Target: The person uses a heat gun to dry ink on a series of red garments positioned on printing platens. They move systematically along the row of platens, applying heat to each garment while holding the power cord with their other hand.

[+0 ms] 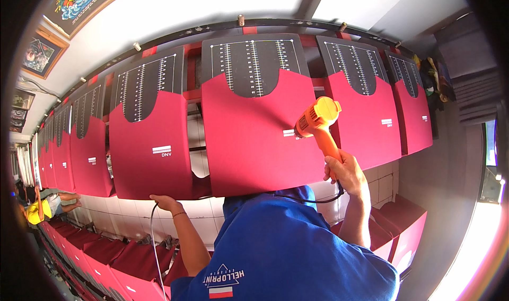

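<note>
My right hand [347, 172] is wrapped round the handle of an orange heat gun [313, 118]. Its nozzle points down at the white print [289, 133] on a red T-shirt [249, 136], close above the cloth. The shirt is stretched over a dark printing board [254, 62] marked with white scale lines. A black power cord [323, 201] runs from the gun's handle across in front of my body. At the left my left hand [167, 202] is closed on that cord near the neighbouring red shirt's lower edge, and a pale length [154, 237] hangs below it.
More boards with red shirts stand in a row to the left, and others [366, 115] to the right. Behind me runs a second row of red shirts [140, 261]. A person in yellow [40, 211] is at the far left. Framed pictures [42, 49] hang on the wall.
</note>
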`<action>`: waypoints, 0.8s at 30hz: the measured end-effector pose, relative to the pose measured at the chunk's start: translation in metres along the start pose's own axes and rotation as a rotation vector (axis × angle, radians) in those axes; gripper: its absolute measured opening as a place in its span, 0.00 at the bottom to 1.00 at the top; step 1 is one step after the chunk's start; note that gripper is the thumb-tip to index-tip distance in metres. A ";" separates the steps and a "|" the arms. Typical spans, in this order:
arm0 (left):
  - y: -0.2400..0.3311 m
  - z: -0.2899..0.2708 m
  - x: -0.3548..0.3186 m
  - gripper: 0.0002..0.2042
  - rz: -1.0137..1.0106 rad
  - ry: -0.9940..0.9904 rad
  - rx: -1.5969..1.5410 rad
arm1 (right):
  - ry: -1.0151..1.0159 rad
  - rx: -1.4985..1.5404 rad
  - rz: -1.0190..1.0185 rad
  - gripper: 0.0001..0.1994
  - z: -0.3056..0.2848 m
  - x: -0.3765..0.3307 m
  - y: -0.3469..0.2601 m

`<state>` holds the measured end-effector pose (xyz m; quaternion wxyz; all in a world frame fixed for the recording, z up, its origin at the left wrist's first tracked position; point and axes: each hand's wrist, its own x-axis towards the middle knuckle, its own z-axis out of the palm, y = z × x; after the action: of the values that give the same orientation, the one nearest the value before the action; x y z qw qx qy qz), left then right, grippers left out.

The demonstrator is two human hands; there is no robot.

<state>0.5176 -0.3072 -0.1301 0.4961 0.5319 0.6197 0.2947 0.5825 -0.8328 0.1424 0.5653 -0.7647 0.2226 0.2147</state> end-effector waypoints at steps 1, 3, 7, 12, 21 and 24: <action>0.001 0.000 -0.001 0.37 -0.001 0.000 0.000 | 0.032 0.016 -0.009 0.12 0.003 0.001 0.006; 0.003 0.000 -0.002 0.37 -0.021 0.011 0.014 | 0.028 0.009 -0.005 0.12 0.002 0.000 0.006; 0.005 0.002 -0.007 0.37 0.005 0.006 -0.020 | 0.063 0.017 -0.007 0.12 0.003 -0.001 0.006; -0.005 -0.001 0.005 0.39 0.016 0.004 -0.013 | 0.046 0.037 0.009 0.12 -0.004 -0.003 0.000; 0.006 0.000 -0.009 0.38 -0.005 -0.023 -0.051 | 0.106 0.035 -0.052 0.12 -0.003 0.002 0.017; 0.004 -0.001 -0.007 0.37 -0.006 0.002 -0.052 | 0.076 0.056 -0.008 0.11 -0.011 -0.002 0.009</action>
<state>0.5181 -0.3124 -0.1246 0.5102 0.5167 0.6138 0.3097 0.5758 -0.8457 0.1395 0.5784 -0.7572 0.2466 0.1770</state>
